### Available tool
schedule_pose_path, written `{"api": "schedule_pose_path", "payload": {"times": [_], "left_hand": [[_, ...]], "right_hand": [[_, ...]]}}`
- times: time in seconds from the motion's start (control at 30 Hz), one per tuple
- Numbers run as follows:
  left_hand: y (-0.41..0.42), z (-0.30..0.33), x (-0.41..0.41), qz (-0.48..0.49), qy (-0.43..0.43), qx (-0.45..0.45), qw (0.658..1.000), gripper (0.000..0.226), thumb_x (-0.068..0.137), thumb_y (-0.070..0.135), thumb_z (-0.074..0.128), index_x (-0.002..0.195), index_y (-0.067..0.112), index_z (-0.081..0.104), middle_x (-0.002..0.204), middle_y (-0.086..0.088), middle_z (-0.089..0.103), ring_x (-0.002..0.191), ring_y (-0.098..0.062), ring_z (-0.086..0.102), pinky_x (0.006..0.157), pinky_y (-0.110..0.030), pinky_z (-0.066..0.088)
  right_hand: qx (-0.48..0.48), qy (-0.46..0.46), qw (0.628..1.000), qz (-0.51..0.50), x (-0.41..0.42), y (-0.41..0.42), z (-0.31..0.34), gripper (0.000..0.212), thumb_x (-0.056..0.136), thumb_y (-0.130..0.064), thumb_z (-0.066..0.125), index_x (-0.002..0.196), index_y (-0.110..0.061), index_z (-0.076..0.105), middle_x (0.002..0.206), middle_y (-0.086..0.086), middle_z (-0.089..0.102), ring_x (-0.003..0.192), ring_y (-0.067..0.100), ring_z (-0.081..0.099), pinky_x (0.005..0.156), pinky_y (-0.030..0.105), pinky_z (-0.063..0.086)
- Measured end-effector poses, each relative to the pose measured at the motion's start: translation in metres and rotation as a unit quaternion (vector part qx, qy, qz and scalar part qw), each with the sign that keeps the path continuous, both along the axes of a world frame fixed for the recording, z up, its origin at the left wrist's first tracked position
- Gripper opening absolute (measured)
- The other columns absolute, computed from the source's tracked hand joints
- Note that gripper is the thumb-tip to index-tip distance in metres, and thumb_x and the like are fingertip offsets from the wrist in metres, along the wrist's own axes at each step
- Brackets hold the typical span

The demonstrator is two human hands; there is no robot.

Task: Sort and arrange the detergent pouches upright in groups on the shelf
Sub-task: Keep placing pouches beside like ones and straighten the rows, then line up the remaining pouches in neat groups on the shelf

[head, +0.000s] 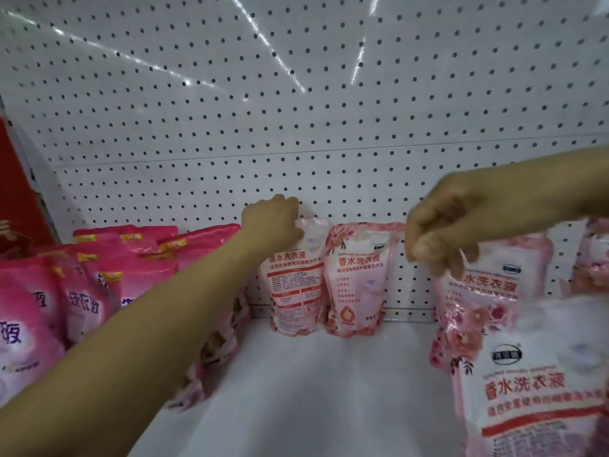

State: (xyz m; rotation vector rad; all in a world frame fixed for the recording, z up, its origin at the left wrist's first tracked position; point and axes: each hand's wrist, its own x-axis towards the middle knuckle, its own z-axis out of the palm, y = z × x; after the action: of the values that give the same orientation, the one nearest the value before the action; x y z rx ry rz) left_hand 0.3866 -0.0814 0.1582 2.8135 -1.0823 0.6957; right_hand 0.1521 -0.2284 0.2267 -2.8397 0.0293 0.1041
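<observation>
Two pale pink flowered detergent pouches stand upright against the pegboard at the back of the white shelf (296, 390). My left hand (273, 222) grips the top of the left one (295, 285), which shows its back label. The other pouch (357, 282) stands just right of it, untouched. My right hand (441, 225) pinches the top corner of a third pale pink pouch (484, 298) at the right, held a little above the shelf. Another pouch of the same kind (534, 390) is blurred in the near right foreground.
A group of darker magenta pouches (108, 278) stands at the left, several deep. Some flowered pouches (217, 351) lie under my left forearm. A red panel (16, 192) borders the far left. More pink pouches (593, 252) sit at the far right edge.
</observation>
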Motion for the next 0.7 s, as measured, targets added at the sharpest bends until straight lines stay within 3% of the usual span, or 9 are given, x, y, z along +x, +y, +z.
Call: {"api": "schedule_pose_path", "payload": {"times": [0.03,0.1,0.2,0.3,0.4,0.47,0.53,0.6,0.7], "left_hand": [[0.0,0.003,0.002,0.002,-0.015,0.019,1.0,0.027,0.09,0.034,0.056,0.111,0.017,0.058,0.098,0.0,0.062,0.083,-0.021,0.061,0.069,-0.03,0.041],[-0.001,0.009,0.002,-0.017,0.015,0.037,0.999,0.024,0.091,0.031,0.057,0.111,0.019,0.06,0.097,0.0,0.065,0.084,-0.021,0.062,0.067,-0.03,0.041],[-0.001,0.016,0.0,-0.067,0.134,0.037,0.988,0.032,0.092,0.015,0.054,0.122,0.024,0.051,0.102,0.0,0.064,0.084,-0.021,0.065,0.064,-0.033,0.05],[0.0,0.015,0.001,-0.096,0.282,-0.074,0.952,0.051,0.088,-0.004,0.042,0.125,0.03,0.05,0.09,-0.007,0.06,0.054,-0.019,0.059,0.042,-0.025,0.048],[0.003,0.012,-0.002,-0.07,0.446,-0.246,0.858,0.042,0.09,-0.012,0.04,0.11,0.015,0.065,0.067,-0.009,0.051,0.033,-0.012,0.046,0.039,-0.02,0.045],[0.005,0.008,-0.009,-0.072,0.512,-0.317,0.795,0.028,0.094,-0.01,0.043,0.103,0.002,0.066,0.073,-0.014,0.059,0.036,-0.015,0.059,0.043,-0.024,0.055],[0.004,0.004,-0.015,-0.093,0.552,-0.324,0.763,0.025,0.096,-0.008,0.043,0.109,-0.005,0.064,0.078,-0.02,0.07,0.057,-0.024,0.072,0.058,-0.031,0.063],[0.0,0.0,-0.017,-0.125,0.543,-0.277,0.783,0.028,0.096,-0.009,0.042,0.113,-0.005,0.064,0.089,-0.021,0.074,0.08,-0.029,0.074,0.076,-0.034,0.063],[-0.004,0.001,-0.019,-0.173,0.378,-0.15,0.897,0.024,0.095,-0.002,0.051,0.112,0.003,0.067,0.098,-0.014,0.073,0.089,-0.026,0.072,0.078,-0.032,0.061]], "right_hand": [[-0.002,-0.006,1.0,-0.013,0.008,-0.001,0.002,0.013,0.079,-0.041,0.073,0.076,-0.029,0.072,0.074,-0.004,0.072,0.07,0.015,0.069,0.062,0.027,0.055],[-0.109,-0.016,0.994,-0.015,0.033,-0.011,0.003,0.035,0.076,-0.056,0.068,0.103,-0.034,0.065,0.099,-0.014,0.066,0.092,0.009,0.064,0.081,0.028,0.053],[-0.182,-0.007,0.983,-0.039,0.079,-0.024,-0.01,0.055,0.083,-0.044,0.069,0.131,-0.026,0.049,0.119,-0.008,0.055,0.108,0.014,0.056,0.094,0.033,0.05],[-0.193,0.012,0.981,-0.014,0.106,-0.034,-0.031,0.025,0.087,-0.028,0.068,0.107,-0.013,0.063,0.092,-0.004,0.062,0.082,0.013,0.057,0.072,0.023,0.049],[-0.22,-0.014,0.975,0.0,0.114,-0.042,-0.035,0.016,0.089,-0.016,0.062,0.086,-0.001,0.065,0.077,0.008,0.063,0.062,0.013,0.048,0.056,0.023,0.038],[-0.228,-0.022,0.973,-0.004,0.111,-0.049,-0.032,0.019,0.089,-0.016,0.061,0.076,-0.001,0.061,0.07,0.006,0.057,0.057,0.013,0.044,0.053,0.025,0.036],[-0.237,-0.022,0.971,-0.016,0.107,-0.057,-0.031,0.021,0.087,-0.015,0.062,0.069,-0.005,0.058,0.063,0.002,0.051,0.053,0.011,0.04,0.051,0.023,0.033],[-0.236,-0.022,0.971,-0.022,0.101,-0.062,-0.032,0.024,0.085,-0.012,0.063,0.064,-0.009,0.053,0.058,0.001,0.046,0.049,0.009,0.036,0.049,0.021,0.03],[-0.212,-0.034,0.976,-0.034,0.095,-0.067,-0.035,0.023,0.086,-0.013,0.065,0.066,-0.006,0.057,0.059,0.002,0.048,0.05,0.01,0.037,0.048,0.02,0.03]]}}
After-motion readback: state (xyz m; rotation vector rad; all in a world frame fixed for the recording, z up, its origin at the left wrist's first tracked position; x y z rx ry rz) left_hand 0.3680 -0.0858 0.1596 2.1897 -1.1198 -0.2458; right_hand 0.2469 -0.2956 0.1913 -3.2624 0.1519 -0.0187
